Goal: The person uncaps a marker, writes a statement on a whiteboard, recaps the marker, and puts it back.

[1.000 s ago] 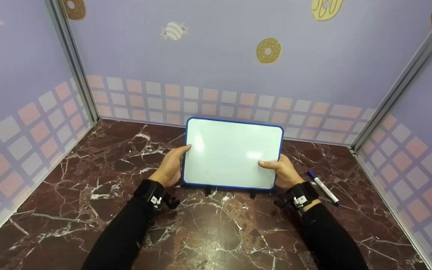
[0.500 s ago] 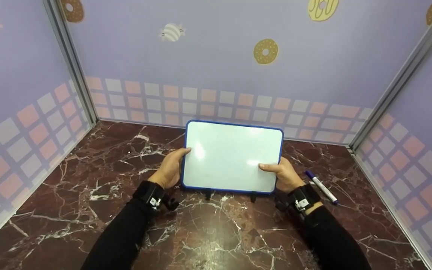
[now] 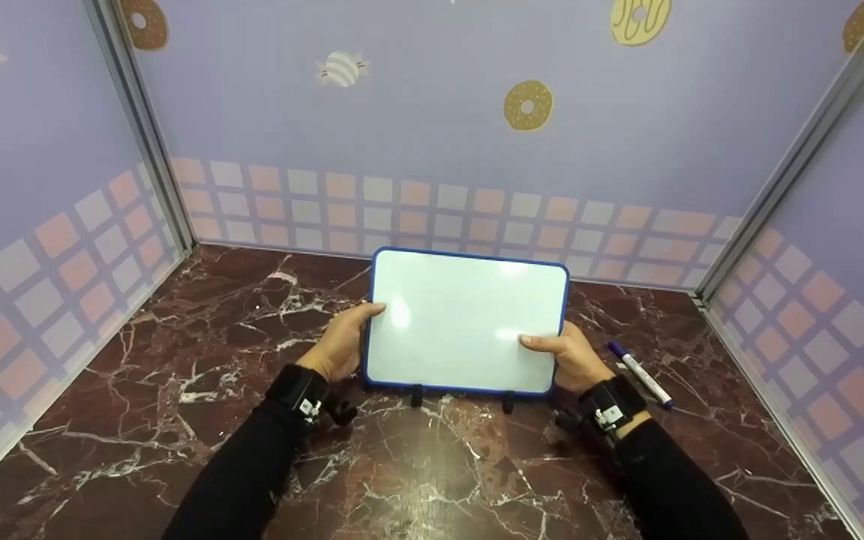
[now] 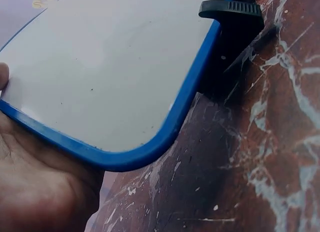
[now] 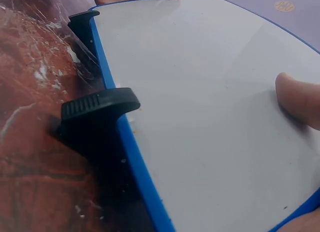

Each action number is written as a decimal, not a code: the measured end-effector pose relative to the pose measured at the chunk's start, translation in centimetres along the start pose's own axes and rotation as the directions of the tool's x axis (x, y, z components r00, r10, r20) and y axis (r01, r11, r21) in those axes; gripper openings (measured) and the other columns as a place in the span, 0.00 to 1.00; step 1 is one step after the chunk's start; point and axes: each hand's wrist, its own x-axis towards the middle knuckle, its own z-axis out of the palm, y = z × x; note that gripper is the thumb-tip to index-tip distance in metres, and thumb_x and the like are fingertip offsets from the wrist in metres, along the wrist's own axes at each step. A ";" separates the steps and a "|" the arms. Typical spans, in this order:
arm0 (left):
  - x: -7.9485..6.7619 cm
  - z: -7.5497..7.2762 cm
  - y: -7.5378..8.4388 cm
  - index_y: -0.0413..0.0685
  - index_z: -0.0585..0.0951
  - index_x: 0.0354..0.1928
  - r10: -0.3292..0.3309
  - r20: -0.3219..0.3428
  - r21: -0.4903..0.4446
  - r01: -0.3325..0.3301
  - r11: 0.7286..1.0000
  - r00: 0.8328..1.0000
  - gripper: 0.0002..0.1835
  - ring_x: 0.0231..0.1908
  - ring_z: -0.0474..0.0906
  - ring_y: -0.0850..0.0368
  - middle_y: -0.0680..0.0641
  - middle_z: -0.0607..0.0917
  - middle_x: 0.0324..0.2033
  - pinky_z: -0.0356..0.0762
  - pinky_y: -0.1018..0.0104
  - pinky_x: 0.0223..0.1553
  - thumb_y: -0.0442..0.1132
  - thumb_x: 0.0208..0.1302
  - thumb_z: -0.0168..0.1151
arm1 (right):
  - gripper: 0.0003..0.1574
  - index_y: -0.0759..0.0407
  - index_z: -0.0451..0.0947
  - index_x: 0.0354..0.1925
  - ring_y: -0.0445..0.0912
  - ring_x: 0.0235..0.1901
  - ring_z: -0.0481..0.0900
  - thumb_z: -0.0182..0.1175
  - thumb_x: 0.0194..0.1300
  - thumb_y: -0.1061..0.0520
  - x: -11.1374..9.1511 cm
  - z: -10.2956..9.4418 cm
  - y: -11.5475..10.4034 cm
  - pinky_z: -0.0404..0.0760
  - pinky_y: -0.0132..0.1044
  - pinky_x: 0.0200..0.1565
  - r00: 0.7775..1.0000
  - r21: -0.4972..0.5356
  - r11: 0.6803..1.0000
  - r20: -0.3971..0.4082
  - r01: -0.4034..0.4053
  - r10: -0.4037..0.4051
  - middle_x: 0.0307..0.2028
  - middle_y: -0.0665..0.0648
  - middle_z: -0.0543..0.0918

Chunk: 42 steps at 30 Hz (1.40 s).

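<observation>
A small whiteboard with a blue frame leans back at the middle of the table, its lower edge behind two black stand hooks. My left hand grips its left side, thumb on the white face and the other fingers hidden behind. On the right side, lower down, my right hand holds the board the same way, its thumb lying flat on the surface. In the left wrist view a black hook shows at the bottom edge of the frame. The writing face bears no marks beyond tiny specks.
A white marker with purple ends lies on the dark red marbled table, just right of my right hand. Purple patterned panels rise at the back and both sides, joined by grey metal posts.
The board and both hands sit slightly lower in the head view, and the board's bottom edge has come down behind the hooks. Both hands keep their grip; the view itself shifts a little.
</observation>
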 end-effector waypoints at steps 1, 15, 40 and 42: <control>0.0 0.1 -0.2 0.41 0.80 0.61 -0.005 0.006 0.001 0.005 1.000 1.000 0.17 0.48 0.88 0.49 0.45 0.89 0.47 0.89 0.50 0.52 0.45 0.84 0.52 | 0.19 0.59 0.80 0.63 0.62 0.55 0.91 0.62 0.79 0.70 -0.3 -0.1 0.1 0.89 0.65 0.57 1.000 -0.003 1.000 -0.004 -0.002 0.002 0.55 0.65 0.91; -0.2 0.0 -0.5 0.42 0.81 0.57 -0.019 0.057 0.040 0.016 0.999 0.998 0.16 0.49 0.89 0.50 0.46 0.90 0.47 0.89 0.51 0.53 0.45 0.82 0.53 | 0.20 0.58 0.81 0.63 0.61 0.56 0.91 0.60 0.79 0.71 -1.2 -0.1 0.2 0.89 0.65 0.59 1.000 0.029 1.000 0.017 0.000 -0.001 0.55 0.64 0.91; -0.5 0.0 0.0 0.43 0.82 0.50 -0.033 0.108 0.046 0.028 0.999 0.994 0.10 0.45 0.89 0.52 0.46 0.89 0.44 0.90 0.55 0.51 0.41 0.80 0.55 | 0.18 0.58 0.84 0.61 0.59 0.55 0.92 0.60 0.80 0.70 -2.4 -0.4 -0.2 0.90 0.61 0.59 0.999 -0.025 1.000 0.042 -0.008 0.009 0.55 0.64 0.92; -0.6 0.0 0.0 0.43 0.82 0.50 -0.039 0.118 0.048 0.034 0.998 0.992 0.11 0.46 0.89 0.52 0.46 0.89 0.44 0.90 0.55 0.52 0.41 0.80 0.55 | 0.18 0.59 0.84 0.62 0.60 0.56 0.91 0.59 0.80 0.70 -2.4 -0.5 -0.1 0.89 0.61 0.59 0.998 -0.023 1.000 0.063 -0.005 0.006 0.55 0.64 0.92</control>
